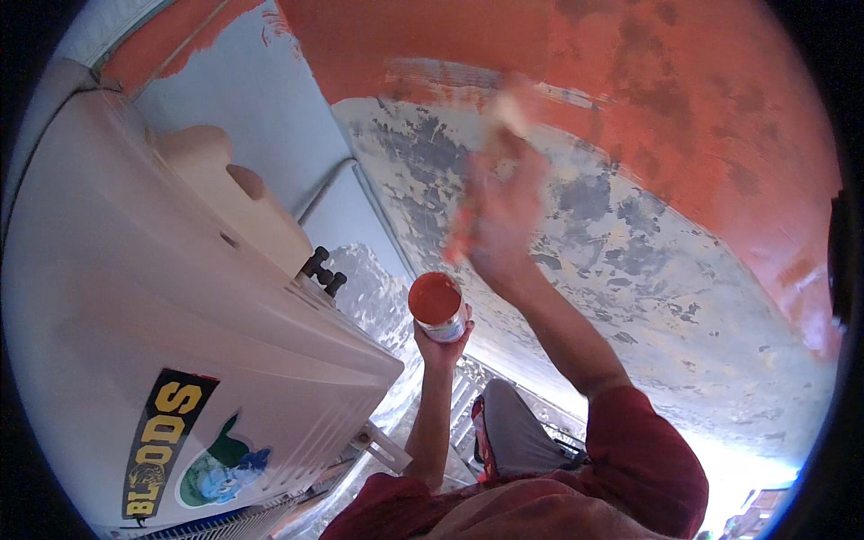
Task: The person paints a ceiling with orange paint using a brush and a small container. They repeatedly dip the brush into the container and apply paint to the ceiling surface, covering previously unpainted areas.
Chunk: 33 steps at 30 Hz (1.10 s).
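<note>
Fingers [468,329] of the left hand [441,350] are wrapping round an open paint can [447,327]; the right hand [507,211], blurred, is gripping a brush [509,112] before a wall [621,261], whose patchy grey lower part is meeting orange paint [675,153] above. A pale casing [225,315] with stickers [166,441] is filling the left.

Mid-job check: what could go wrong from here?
The left hand holds an open paint can; a tilt could spill it, perhaps onto the grey trouser leg.
The right hand, blurred, seems to grip a brush; it might drip onto the bare right forearm.
The pale casing stands left of the can, so splashes could mark it.
</note>
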### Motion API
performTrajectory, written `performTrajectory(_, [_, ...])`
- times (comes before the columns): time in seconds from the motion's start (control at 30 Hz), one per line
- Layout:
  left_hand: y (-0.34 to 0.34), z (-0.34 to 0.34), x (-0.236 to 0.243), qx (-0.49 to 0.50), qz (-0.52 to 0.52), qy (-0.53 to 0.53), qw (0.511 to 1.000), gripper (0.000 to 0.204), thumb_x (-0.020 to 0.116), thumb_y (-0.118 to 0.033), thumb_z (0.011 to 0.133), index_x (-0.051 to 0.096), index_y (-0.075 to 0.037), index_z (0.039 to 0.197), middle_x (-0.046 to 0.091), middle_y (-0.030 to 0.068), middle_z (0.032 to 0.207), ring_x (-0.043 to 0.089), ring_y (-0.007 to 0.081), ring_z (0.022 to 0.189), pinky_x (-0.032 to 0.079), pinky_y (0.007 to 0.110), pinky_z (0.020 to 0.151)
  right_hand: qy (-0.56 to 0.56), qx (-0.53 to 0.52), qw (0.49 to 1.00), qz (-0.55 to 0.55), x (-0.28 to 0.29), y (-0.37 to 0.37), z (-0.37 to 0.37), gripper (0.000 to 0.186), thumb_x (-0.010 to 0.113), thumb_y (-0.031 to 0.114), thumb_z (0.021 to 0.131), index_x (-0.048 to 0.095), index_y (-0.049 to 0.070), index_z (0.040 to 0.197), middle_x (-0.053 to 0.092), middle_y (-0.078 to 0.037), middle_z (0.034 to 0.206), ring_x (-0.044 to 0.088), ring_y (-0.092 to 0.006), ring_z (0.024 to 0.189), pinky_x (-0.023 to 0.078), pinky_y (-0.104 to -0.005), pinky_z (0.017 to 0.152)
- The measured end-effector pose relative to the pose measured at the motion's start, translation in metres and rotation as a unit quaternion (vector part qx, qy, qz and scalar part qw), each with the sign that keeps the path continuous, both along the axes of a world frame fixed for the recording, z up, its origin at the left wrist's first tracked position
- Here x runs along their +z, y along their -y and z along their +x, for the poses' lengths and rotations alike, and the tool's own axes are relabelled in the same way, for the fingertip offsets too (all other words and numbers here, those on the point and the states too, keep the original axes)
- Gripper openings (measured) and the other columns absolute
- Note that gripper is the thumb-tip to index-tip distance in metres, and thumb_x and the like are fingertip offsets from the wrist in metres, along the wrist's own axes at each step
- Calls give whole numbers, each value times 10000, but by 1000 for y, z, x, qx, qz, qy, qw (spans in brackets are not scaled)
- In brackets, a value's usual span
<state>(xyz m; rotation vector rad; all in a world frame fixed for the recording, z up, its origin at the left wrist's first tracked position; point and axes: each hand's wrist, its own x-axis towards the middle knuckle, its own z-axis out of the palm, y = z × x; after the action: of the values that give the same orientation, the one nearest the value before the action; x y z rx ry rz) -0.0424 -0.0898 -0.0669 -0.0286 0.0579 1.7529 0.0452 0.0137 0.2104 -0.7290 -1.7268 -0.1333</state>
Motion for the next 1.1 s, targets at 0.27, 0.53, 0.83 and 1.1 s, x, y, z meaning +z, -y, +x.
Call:
performTrajectory(0.27, [10, -10, 6, 4, 15, -34, 999, 624, 505, -536, 903, 483, -111, 1360, 565, 118, 1236, 545, 338, 1047, 510, 438, 764, 64, 143, 986, -51, 47, -53, -130, 418, 684, 94, 709, 608, 60, 1118, 549, -204, 1203, 564, -378, 1035, 529, -491, 810])
performTrajectory(0.53, [4, -25, -4, 15, 6, -11, 1000, 637, 539, -533, 887, 481, -113, 1363, 560, 116, 1247, 540, 340, 1063, 509, 441, 770, -205, -7, 978, 27, 14, 14, 77, 155, 569, -19, 909, 674, 35, 1009, 591, -157, 1161, 585, -260, 1060, 466, -334, 874])
performTrajectory(0.83, [0, -34, -14, 13, -2, 5, 1000, 666, 541, -560, 871, 475, -123, 1370, 566, 121, 1252, 537, 363, 1109, 513, 455, 761, -23, -68, 997, 40, 6, -17, -47, 272, 662, 128, 734, 682, 95, 1003, 459, -187, 1320, 402, -385, 1261, 338, -524, 1007])
performTrajectory(1.1, [4, -41, -2, 8, 39, -15, 999, 601, 568, -496, 878, 494, -111, 1334, 567, 173, 1214, 542, 384, 1087, 508, 460, 807, -10, 196, 980, 40, 45, -67, -185, 306, 662, 111, 727, 637, 83, 1030, 477, -191, 1283, 467, -424, 1199, 433, -506, 955])
